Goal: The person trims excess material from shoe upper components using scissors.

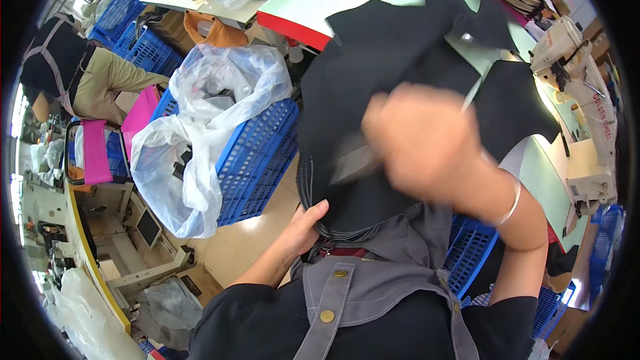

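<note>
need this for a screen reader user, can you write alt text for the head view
Seen from above, a person's left hand grips the lower edge of a stack of black fabric pieces while the blurred right hand rests on top. A blue crate holding clear plastic bags stands to the left, a cream sewing machine to the right.

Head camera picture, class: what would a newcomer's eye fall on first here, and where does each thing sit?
A big stack of black fabric pieces fills the middle, held at its lower edge by the left hand, with the blurred right hand on top of it. Left of it stands a blue slotted plastic crate holding crumpled clear plastic bags. A cream sewing machine sits at the right edge.
</note>
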A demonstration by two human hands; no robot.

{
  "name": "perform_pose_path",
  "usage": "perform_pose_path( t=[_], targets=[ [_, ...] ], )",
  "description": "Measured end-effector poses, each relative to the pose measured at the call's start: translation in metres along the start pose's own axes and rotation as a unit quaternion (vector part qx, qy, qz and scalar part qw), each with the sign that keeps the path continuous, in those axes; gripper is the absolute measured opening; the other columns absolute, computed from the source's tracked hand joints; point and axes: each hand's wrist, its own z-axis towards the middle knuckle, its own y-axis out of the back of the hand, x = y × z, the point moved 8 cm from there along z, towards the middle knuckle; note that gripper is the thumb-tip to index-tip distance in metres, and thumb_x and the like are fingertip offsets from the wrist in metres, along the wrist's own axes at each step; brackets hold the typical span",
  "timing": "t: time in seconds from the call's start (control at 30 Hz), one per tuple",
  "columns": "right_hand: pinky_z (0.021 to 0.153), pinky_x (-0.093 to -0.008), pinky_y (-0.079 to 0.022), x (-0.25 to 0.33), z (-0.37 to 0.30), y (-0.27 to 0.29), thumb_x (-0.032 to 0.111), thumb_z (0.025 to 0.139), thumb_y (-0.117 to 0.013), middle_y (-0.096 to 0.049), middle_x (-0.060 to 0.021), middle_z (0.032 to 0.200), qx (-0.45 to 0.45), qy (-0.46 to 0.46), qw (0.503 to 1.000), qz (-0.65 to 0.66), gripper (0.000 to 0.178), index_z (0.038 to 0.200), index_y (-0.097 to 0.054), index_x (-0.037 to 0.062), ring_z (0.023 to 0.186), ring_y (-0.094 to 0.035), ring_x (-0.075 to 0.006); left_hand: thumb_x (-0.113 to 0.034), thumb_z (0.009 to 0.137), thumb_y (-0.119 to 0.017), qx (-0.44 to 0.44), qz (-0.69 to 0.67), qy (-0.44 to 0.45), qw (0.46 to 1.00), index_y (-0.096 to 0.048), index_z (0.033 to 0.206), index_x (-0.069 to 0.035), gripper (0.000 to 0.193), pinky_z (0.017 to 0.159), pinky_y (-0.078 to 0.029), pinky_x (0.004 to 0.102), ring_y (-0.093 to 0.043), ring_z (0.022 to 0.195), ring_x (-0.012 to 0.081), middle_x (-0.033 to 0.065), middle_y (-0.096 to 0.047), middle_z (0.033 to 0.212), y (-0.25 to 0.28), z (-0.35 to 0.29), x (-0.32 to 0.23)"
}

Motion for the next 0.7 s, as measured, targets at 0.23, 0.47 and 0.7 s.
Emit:
perform_pose_path(
  t=[0.23,0.47,0.7],
  targets=[
    [0.042,-0.0217,-0.037,0.103,-0.069,-0.055,0.015,0.063,-0.059,-0.043,-0.0021,0.061,0.139,-0.009,0.982,0.126,0.012,0.06,-0.052,0.0055,0.05,-0.048,-0.0115,-0.049,0.081,-0.066,0.142,0.085,-0.034,0.986,-0.027,0.138,-0.001,0.085,0.102,-0.034,0.036,-0.04,0.124,0.0211,0.0096,-0.042,0.133,-0.016,-0.001,-0.001],
    [0.051,-0.0297,-0.049,0.095,-0.08,-0.062,0.009,0.068,-0.061,-0.059,-0.0077,0.078,0.314,-0.072,0.873,0.366,0.017,0.084,-0.06,0.0035,0.064,-0.062,-0.0198,-0.014,0.08,-0.063,0.011,0.033,-0.009,0.999,-0.035,0.133,0.0,0.061,0.096,-0.04,0.0365,-0.048,0.115,0.0219,0.0112,-0.047,0.125,-0.023,-0.001,-0.007],
    [0.052,-0.0345,-0.048,-0.023,-0.12,-0.035,0.015,0.078,-0.061,-0.062,-0.015,0.076,0.303,-0.289,0.904,0.086,0.021,0.091,-0.053,0.0017,0.059,-0.061,-0.0276,0.003,0.068,-0.053,0.006,0.036,-0.019,0.999,-0.038,0.128,0.004,0.062,0.097,-0.042,0.0391,-0.051,0.113,0.0281,0.0165,-0.049,0.123,-0.011,0.004,-0.007]
  ],
)
